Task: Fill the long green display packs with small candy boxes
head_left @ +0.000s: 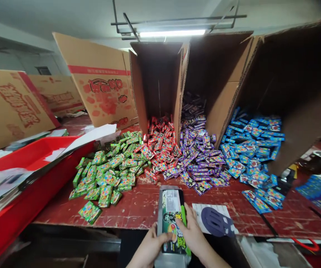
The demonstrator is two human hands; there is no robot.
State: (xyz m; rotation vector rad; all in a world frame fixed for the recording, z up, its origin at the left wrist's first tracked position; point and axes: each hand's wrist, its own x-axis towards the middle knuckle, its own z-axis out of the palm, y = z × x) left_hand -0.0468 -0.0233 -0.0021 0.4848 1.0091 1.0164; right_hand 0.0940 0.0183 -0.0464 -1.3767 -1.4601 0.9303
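A black and green printed pack (173,219) with a white label at its far end is between my hands near the table's front edge. My left hand (155,241) grips its left side, thumb on the printed face. On its right side, my right hand (190,230) is closed with the thumb over the front. Under the pack shows a grey metal-looking tray (168,260); how the two fit together is partly hidden. Beyond lie piles of small packets: green (113,171), red (162,145), purple (202,160) and blue (257,149).
Open cardboard boxes (104,85) stand behind the piles. A red bin (45,178) with papers takes up the left. Right of my hands lie a white sheet and a dark purple flat piece (216,221). Red-handled scissors (307,243) rest at the front right edge.
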